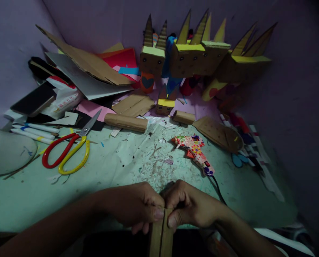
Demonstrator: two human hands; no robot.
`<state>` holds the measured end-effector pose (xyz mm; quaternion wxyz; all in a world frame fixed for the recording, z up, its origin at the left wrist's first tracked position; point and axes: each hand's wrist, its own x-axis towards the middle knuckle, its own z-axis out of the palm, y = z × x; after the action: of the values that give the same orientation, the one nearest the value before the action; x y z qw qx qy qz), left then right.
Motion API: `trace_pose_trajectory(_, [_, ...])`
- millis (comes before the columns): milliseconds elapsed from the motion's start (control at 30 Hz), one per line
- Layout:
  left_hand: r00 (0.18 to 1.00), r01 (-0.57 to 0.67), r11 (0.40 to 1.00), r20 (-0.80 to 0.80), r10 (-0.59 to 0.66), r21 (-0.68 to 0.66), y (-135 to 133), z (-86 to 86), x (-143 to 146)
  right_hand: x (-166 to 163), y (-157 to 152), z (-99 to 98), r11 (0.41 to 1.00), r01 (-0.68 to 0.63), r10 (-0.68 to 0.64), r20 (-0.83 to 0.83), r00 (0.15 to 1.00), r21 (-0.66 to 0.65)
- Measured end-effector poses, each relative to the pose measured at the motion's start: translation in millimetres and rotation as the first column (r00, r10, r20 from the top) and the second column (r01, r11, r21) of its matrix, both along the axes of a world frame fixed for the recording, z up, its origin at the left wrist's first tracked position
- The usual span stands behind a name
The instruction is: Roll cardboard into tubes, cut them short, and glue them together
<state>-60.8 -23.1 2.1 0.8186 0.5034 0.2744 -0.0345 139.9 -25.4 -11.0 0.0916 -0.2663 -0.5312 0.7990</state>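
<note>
At the table's near edge, my left hand (146, 206) and my right hand (188, 207) are close together. Both pinch the far end of a brown cardboard strip (156, 238), thumbs on its upper face. A dark lengthwise line, a fold or gap, runs down its middle between my thumbs. The strip's near end leaves the bottom of the view. Beyond my right hand lies a flower-patterned hot glue gun (195, 150), its nozzle pointing left and its black cord trailing toward my right wrist. Scissors (80, 141) with one red and one yellow handle lie open at the left.
Several cardboard figures (152, 60) with pointed ears stand along the back wall. Cardboard sheets (95, 66) are piled at the back left. A cardboard roll (125, 122) lies mid-table, and pens (33, 132) lie at the left. Scraps litter the green tabletop (116, 160). Markers (255, 142) line the right side.
</note>
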Motion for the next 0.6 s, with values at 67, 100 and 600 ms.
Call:
trace_pose_trajectory(67, [1.0,-0.002,1.0,0.005,0.002,-0.005,-1,-2.5,0,-1,0,-3.3,1.0,0.002,-0.001,-0.034,0.999,0.017])
trace_pose_trajectory(100, [1.0,-0.005,1.0,0.005,0.005,-0.009,-1,-3.7,0,-1,-1,-4.6,1.0,0.001,0.0,-0.048,0.999,0.024])
trace_pose_trajectory(600, [0.749,-0.656,0.684,0.157,0.644,0.32,16,7.1,1,-11,34,16.7,0.885,0.419,-0.424,-0.019,0.905,0.201])
